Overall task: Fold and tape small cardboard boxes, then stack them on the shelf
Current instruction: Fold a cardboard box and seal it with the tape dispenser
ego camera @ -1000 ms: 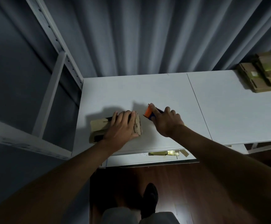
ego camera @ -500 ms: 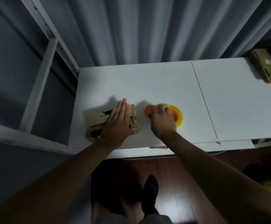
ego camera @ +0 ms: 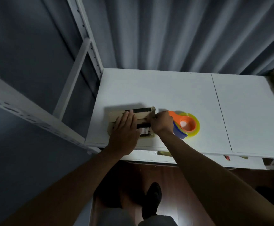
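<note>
Cardboard box (ego camera: 147,113) sits near the front-left of the white shelf (ego camera: 165,88). Left hand (ego camera: 125,131) presses flat on it, fingers straight; right hand (ego camera: 161,122) is curled around the orange tape dispenser (ego camera: 184,124) at its right end.

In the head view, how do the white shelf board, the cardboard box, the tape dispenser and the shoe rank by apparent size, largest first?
1. white shelf board
2. cardboard box, partly covered by both hands
3. tape dispenser
4. shoe

The last two look alike, and the shoe lies farther from the camera, so their order is unsure.
</note>
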